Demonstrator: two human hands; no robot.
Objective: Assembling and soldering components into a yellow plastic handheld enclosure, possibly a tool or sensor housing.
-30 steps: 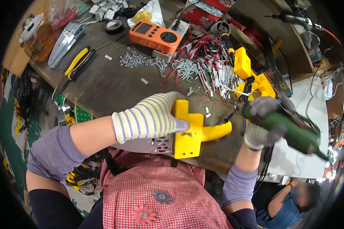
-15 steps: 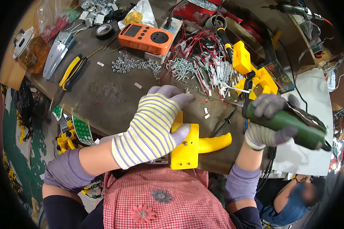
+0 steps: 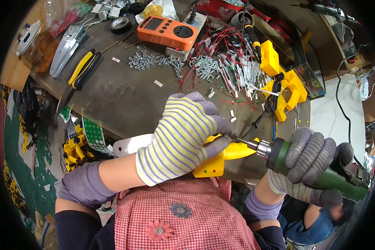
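Note:
My right hand (image 3: 310, 160), in a striped glove, is wrapped round a green corded power screwdriver (image 3: 279, 156). Its silver chuck and thin bit point left, toward my other hand. My left hand (image 3: 181, 135), gloved too, has thumb and fingertips pinched together at the tip of the bit; whatever lies between them is hidden. Just under these fingers is a yellow plastic housing (image 3: 208, 168) with a curved yellow arm (image 3: 239, 151) reaching right. Two small dots, one red and one green, show on the housing's near end. My left hand covers much of its top.
An orange meter (image 3: 167, 33) stands at the back, near loose nuts (image 3: 143, 60), screws (image 3: 205, 66) and red-wired parts (image 3: 237, 71). Yellow-black pliers (image 3: 82, 68) lie left. Yellow housings (image 3: 270, 58) with black cable sit right. A person (image 3: 310, 223) is at lower right.
My right hand has brought the screwdriver down so its bit meets my left fingertips. My left fingers, spread before, have closed into a pinch over the yellow housing.

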